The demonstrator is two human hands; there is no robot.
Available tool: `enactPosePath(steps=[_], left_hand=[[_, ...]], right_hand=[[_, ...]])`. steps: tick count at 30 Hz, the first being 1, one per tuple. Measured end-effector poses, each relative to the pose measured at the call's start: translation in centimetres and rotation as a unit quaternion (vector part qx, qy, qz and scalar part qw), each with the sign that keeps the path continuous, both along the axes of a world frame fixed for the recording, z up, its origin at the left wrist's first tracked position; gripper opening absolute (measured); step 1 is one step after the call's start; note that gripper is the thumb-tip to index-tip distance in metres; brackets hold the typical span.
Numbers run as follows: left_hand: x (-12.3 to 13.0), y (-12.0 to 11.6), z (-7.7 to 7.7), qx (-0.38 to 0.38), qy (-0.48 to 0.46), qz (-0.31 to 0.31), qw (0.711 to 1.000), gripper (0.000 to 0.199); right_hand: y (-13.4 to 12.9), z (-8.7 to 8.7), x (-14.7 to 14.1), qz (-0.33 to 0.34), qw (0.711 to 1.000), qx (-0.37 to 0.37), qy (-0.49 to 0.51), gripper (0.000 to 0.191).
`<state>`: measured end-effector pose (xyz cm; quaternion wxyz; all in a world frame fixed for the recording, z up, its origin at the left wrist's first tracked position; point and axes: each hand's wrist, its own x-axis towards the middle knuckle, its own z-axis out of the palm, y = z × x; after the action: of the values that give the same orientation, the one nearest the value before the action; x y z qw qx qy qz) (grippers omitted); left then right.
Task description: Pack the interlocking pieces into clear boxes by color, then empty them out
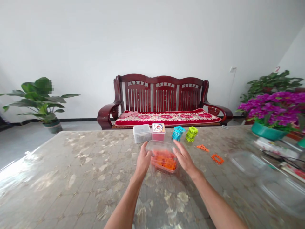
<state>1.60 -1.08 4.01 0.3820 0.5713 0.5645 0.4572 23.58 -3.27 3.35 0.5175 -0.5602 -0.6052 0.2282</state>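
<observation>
A clear plastic box [164,170] with orange pieces [166,160] inside is tilted above the patterned table, slightly blurred. My left hand [143,159] grips its left side, and my right hand [185,159] holds the right side. Behind it stand a translucent box [142,133] and a pink box [158,135] with a labelled lid. To their right are a blue cylinder of linked pieces [177,133] and a yellow-green one [191,134]. A flat orange strip [203,148] and an orange ring [217,159] lie right of my right hand.
Two clear lids [247,163] [283,194] lie at the right of the table [71,178]. Purple flowers [274,106] in a teal bowl [269,131], cables and packets stand beyond them. A wooden bench [164,95] is behind the table.
</observation>
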Motion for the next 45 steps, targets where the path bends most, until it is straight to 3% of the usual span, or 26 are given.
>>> enactPosePath(steps=[6,10,13,17,23,27,31,45], left_hand=[[0.2,0.6,1.1,-0.020,0.159,-0.051,0.986,0.054],[0.6,0.7,1.4,0.014,0.234,-0.023,0.972,0.053],[0.8,1.5,0.9,0.037,0.174,-0.028,0.984,0.053],[1.1,2.9,0.0,0.012,0.088,-0.041,0.995,0.052],[1.0,3.2,-1.4,0.010,0.053,-0.036,0.998,0.058],[0.5,3.2,-2.0,0.052,0.041,-0.072,0.995,0.063],[0.2,3.5,-2.1,0.047,0.030,-0.103,0.993,0.056],[0.1,3.2,-1.7,0.015,0.034,-0.099,0.994,0.039]], right_hand=[[0.0,-1.6,-0.7,-0.020,0.997,-0.001,-0.076,0.044],[-0.5,-2.2,-1.5,-0.038,0.991,0.001,-0.125,0.044],[-0.3,-2.2,-1.7,-0.033,0.988,-0.007,-0.148,0.043],[0.7,-1.8,-1.7,-0.019,0.987,-0.020,-0.160,0.042],[1.6,-1.6,-1.7,0.014,0.987,-0.056,-0.147,0.040],[1.5,-1.5,-1.7,0.011,0.989,-0.054,-0.141,0.040],[1.6,-1.3,-1.5,0.018,0.988,-0.057,-0.145,0.041],[1.2,-1.7,-1.2,0.006,0.996,-0.065,-0.064,0.041]])
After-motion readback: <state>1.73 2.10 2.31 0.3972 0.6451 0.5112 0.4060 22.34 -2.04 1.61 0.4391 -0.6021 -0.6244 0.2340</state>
